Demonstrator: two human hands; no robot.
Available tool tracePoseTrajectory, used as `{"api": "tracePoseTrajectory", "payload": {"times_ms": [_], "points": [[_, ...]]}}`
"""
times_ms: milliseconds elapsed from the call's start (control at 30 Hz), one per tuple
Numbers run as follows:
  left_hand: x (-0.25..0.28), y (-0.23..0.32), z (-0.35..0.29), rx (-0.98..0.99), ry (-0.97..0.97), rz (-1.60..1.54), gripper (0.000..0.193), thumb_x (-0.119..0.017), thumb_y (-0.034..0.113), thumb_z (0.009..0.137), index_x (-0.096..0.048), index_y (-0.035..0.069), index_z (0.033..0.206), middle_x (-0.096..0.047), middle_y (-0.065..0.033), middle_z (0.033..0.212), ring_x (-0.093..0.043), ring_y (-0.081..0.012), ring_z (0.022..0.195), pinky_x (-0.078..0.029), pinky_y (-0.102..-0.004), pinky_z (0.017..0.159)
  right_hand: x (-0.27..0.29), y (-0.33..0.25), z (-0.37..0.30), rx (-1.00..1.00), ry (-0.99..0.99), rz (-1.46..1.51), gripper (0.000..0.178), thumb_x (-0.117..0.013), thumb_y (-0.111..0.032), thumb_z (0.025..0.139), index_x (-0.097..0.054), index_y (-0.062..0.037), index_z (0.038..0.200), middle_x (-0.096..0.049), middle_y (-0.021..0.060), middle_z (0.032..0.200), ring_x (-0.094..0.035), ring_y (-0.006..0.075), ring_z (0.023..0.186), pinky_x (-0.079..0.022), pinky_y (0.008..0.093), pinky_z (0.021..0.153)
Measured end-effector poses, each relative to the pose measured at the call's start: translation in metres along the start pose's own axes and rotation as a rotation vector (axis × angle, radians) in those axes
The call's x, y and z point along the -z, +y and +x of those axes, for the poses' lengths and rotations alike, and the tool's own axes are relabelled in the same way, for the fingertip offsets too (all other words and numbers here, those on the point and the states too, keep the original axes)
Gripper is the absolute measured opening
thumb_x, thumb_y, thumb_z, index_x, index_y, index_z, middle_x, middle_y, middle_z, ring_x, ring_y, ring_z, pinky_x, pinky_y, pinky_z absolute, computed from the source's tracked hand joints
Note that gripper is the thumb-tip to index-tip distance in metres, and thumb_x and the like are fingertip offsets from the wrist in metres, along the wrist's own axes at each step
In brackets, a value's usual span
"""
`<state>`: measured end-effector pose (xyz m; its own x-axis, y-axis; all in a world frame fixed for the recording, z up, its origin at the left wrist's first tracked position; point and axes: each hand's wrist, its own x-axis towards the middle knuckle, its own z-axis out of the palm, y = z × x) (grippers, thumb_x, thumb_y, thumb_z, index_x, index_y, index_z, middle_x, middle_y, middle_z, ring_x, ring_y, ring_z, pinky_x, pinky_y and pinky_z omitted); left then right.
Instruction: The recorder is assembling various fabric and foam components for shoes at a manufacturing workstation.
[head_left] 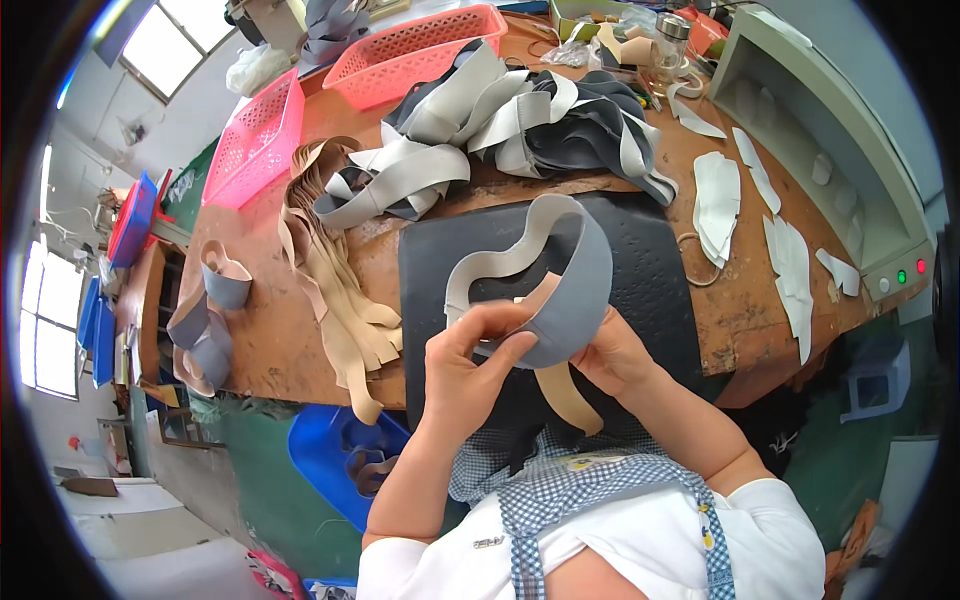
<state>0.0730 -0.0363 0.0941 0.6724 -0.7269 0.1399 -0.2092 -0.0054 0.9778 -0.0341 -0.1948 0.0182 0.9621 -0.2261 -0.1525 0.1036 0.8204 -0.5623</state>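
Checked-cloth apron (pixel 610 487) fronts the near edge of the scuffed wooden table (pixel 262 345), where a pitted black mat (pixel 655 265) lies. Above it, a smooth, looped grey strip (pixel 590 255) is pinched by the left hand (pixel 468 362) and grasped by the partly hidden right hand (pixel 618 352); a tan strip (pixel 566 398) trails below.

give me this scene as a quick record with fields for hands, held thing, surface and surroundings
left hand: pinching the grey strip between thumb and fingers
right hand: holding the strip's lower right side
held shape: curved into a loop, pale inner face showing
below loop: tan strip, between the hands
surface: black mat on brown table
left: beige strips
far side: grey and white strip heap, pink baskets
right: white cut pieces
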Motion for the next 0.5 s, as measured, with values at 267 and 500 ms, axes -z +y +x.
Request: {"api": "tracePoseTrajectory", "payload": {"times_ms": [267,500], "points": [[-0.001,-0.009,0.000,0.107,-0.023,-0.151,0.040,-0.072,-0.002,0.086,-0.061,-0.005,0.124,-0.067,-0.0044,0.094,-0.063,-0.0090,0.087,-0.051,-0.0241,0.083,-0.005,-0.003,-0.009,-0.020,0.003,0.012,0.026,-0.069,-0.010,0.092,-0.064,-0.0051,0.117,-0.069,0.0061,0.113,-0.069,0.0159,0.098,-0.059,0.0317,0.084],[-0.002,-0.006,0.002,0.163,-0.048,-0.220,0.030,-0.071,0.001,0.089,-0.066,-0.006,0.118,-0.070,-0.0090,0.108,-0.065,-0.0119,0.095,-0.053,-0.0253,0.087,0.002,0.001,-0.010,-0.053,0.033,0.049,0.026,-0.067,-0.009,0.092,-0.064,-0.0046,0.118,-0.069,0.0067,0.113,-0.069,0.0179,0.100,-0.059,0.0346,0.086]]}}
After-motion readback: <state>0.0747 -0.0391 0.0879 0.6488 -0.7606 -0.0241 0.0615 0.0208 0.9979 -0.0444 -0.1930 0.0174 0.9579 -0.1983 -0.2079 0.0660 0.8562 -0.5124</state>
